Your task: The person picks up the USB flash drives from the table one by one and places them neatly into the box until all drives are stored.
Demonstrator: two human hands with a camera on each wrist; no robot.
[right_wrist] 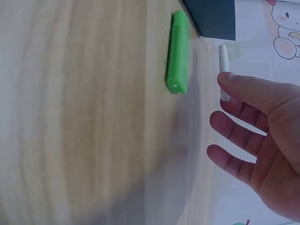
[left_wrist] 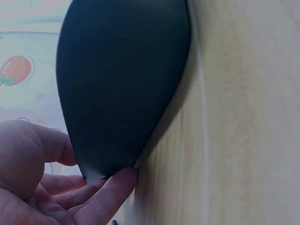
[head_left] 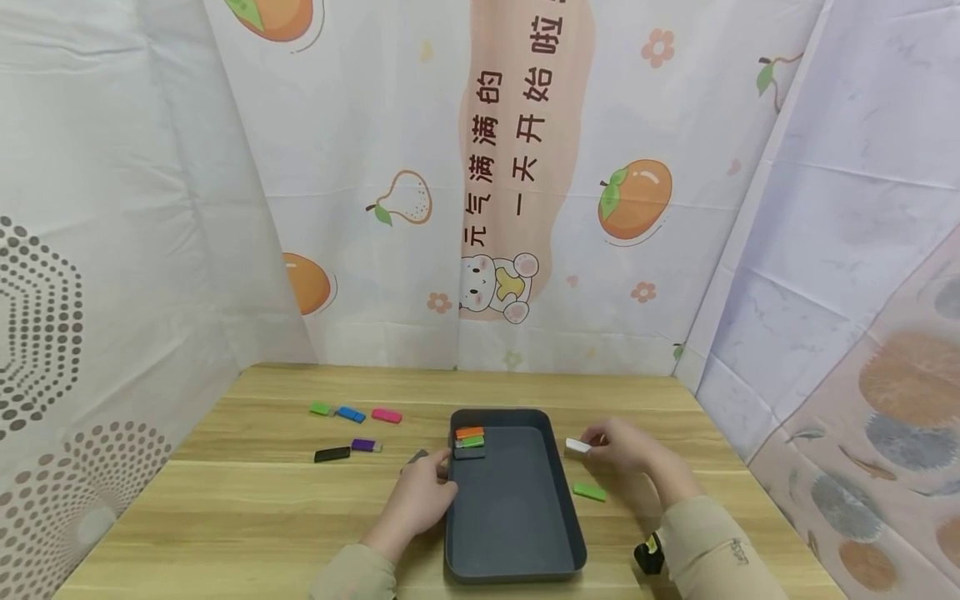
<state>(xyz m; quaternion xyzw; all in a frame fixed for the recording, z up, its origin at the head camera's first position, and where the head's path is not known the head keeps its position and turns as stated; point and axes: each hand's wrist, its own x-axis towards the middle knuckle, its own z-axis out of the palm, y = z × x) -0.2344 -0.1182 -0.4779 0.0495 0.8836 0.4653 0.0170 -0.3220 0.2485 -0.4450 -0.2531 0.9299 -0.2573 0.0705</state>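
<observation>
A dark grey rectangular tray [head_left: 517, 517] lies lengthwise on the table. Along its left wall, my left hand [head_left: 420, 496] holds the rim between thumb and fingers. In the left wrist view, the tray's outer wall [left_wrist: 122, 84] fills much of the picture. To the right of the tray, my right hand [head_left: 626, 446] pinches a white USB stick [right_wrist: 224, 61] between thumb and index finger, the other fingers loosely spread. A bright green USB stick [head_left: 589, 492] lies nearby. Inside the tray's far left corner sit an orange stick [head_left: 470, 432], a green stick [head_left: 471, 442] and a grey stick [head_left: 470, 454].
On the table's left side lie USB sticks: green [head_left: 321, 409], blue [head_left: 351, 414], pink [head_left: 387, 416], purple [head_left: 366, 445] and black [head_left: 332, 454]. A grey piece [head_left: 417, 456] shows partly behind my left hand. Printed curtains [head_left: 375, 325] hang behind the table.
</observation>
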